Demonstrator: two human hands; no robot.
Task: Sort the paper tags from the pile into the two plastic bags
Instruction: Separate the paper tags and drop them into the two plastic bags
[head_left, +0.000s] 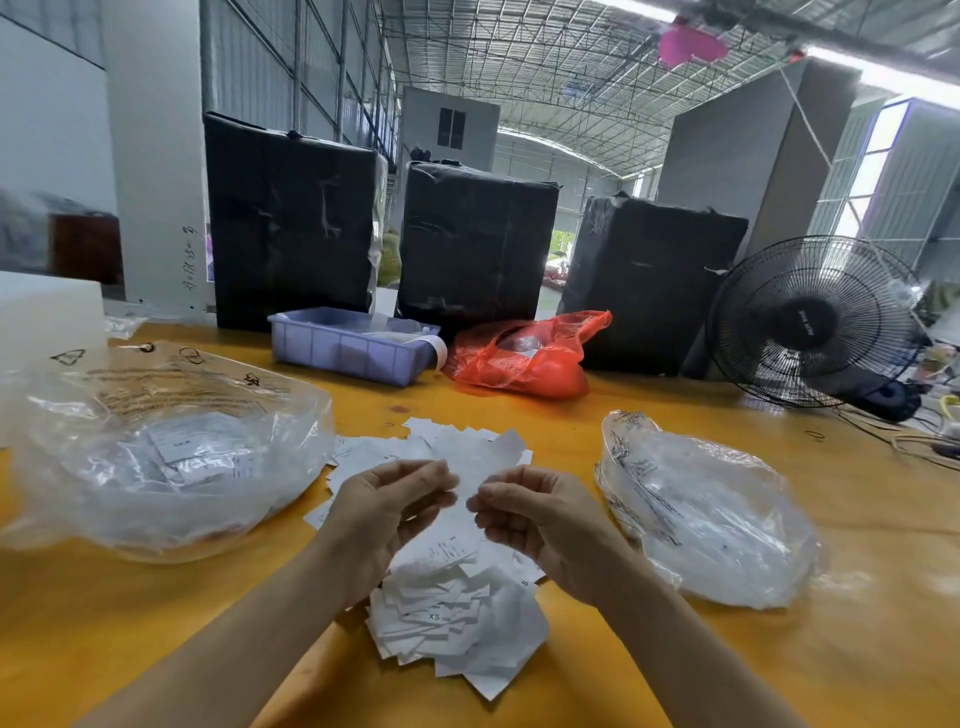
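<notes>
A pile of white paper tags (457, 618) lies on the yellow table (857, 649) in front of me, spreading back to about the table's middle. My left hand (384, 514) and my right hand (530, 519) are raised over the pile, palms up, fingers curled. Between their fingertips they pinch a white paper tag (467, 478). A large clear plastic bag (166, 457) with several tags inside lies to the left. A smaller clear plastic bag (711, 525) lies to the right.
At the back of the table stand a lilac plastic bin (348, 345), a red plastic bag (524, 353) and three black wrapped bundles (475, 239). A black table fan (815, 322) with cables is at the far right.
</notes>
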